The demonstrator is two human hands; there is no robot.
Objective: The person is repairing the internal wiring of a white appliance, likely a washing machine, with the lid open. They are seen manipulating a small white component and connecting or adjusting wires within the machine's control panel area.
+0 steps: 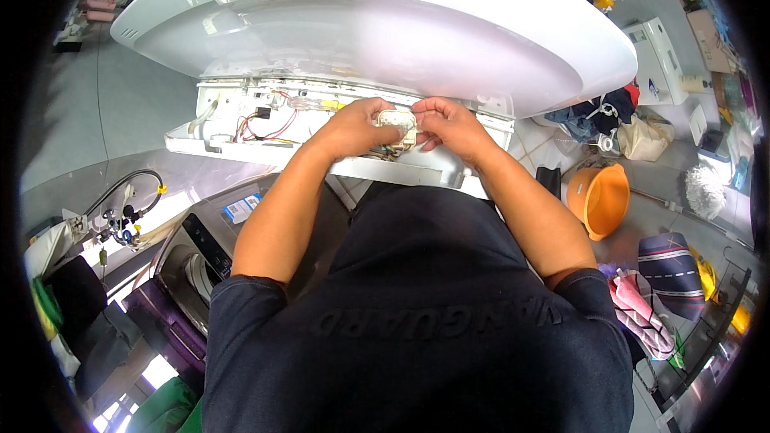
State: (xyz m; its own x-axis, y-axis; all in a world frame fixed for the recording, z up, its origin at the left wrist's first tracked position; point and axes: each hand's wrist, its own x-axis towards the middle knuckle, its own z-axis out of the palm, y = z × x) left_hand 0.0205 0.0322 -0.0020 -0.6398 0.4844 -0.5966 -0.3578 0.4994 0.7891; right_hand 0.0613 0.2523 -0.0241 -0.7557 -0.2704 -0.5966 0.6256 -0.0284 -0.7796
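Observation:
In front of me is a long, narrow white appliance housing (pixel 180 143), its inside exposed and strung with wires. My left hand (pixel 353 130) is closed on a small, squarish cream-white plastic part (pixel 407 120), with its thumb across the front of it. My right hand (pixel 451 128) grips the same part from the other side, fingers bent around its edge. Several thin wires (pixel 388 152) run just below the part. Red and yellow wires (pixel 269 130) lie in the housing left of my hands. My fingers partly hide the part's details.
A big, glossy white curved panel (pixel 321 28) rises behind the housing. To the left stand a grey front-loading machine (pixel 200 244) and a black hose (pixel 128 180). On the right are an orange basin (pixel 605 200), a striped bundle (pixel 672 273) and a heap of clothes (pixel 589 116).

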